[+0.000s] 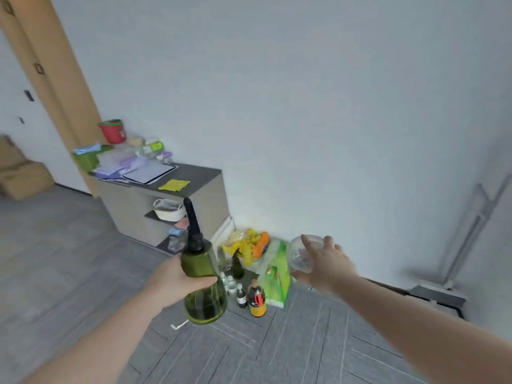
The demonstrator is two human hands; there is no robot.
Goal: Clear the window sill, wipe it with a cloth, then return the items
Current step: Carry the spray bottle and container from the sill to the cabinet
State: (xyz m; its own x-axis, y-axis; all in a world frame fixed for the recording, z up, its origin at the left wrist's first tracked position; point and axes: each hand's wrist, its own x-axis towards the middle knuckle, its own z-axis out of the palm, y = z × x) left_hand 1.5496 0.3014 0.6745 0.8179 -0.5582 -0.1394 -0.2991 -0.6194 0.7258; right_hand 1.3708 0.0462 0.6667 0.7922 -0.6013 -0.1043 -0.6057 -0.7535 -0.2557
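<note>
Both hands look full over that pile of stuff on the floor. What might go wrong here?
The clear round glass vessel is gripped only by the right hand spread around it; it might slip and shatter. Setting down the green plastic spray bottle in the left hand could topple the small dark glass bottles crowded below.

the left hand [173, 281] grips a green spray bottle [203, 286] around its upper body, black nozzle tilted up and slightly left. the right hand [324, 266] wraps a clear glass [300, 253] from the side, held above the grey floor [83, 259]. below, by the white wall [304, 106], stand a dark sauce bottle [256, 299], a smaller dark bottle [241, 296], a green bag [275, 278] and yellow packaging [243, 245]. a yellow cloth [174, 185] lies on the cluttered low cabinet [202, 176], near a red pot [112, 131].
</note>
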